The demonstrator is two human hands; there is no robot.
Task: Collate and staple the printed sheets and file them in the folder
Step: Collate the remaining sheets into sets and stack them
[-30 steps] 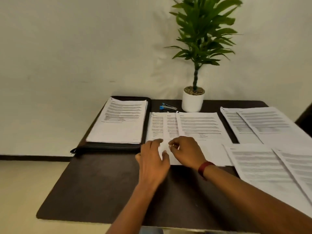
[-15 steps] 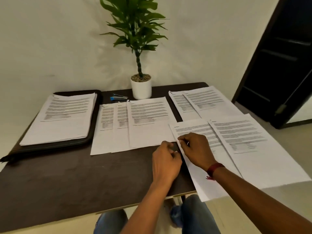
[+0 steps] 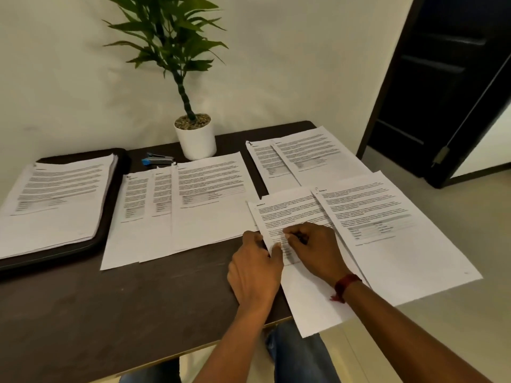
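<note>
The dark table [image 3: 83,313] carries everything. The folder [image 3: 103,233] lies open well off to the left of the grip with a thick stack [image 3: 55,203] on it. Between that folder and the hands sit the fanned middle sheets [image 3: 210,200]. Beyond the grip, towards the wall, lies a far pair [image 3: 312,156] of pages. Just to the right of the grip is the neighbouring sheet [image 3: 387,236], which overlaps the one being handled. Both hands meet on the near sheet [image 3: 287,211]. Its long axis runs away from the person and leans a little left at the far end, and its near end hangs past the table edge. The left hand [image 3: 254,272] sits at this sheet's left long edge with its thumb on top and its fingers curled down at the edge, so it looks to be pinching the paper. The right hand [image 3: 315,250] rests on the print with its fingers curled and their tips down. I cannot tell whether it pinches a page or only presses. The stapler [image 3: 159,159] lies far off to the left and away from the grip, beside the plant pot [image 3: 196,139]. The stapler and the folder are both to the left, so the left hand is the nearer one for the reach. A lift would probably go best along the sheet's long edge, so that the overhanging end does not droop.
</note>
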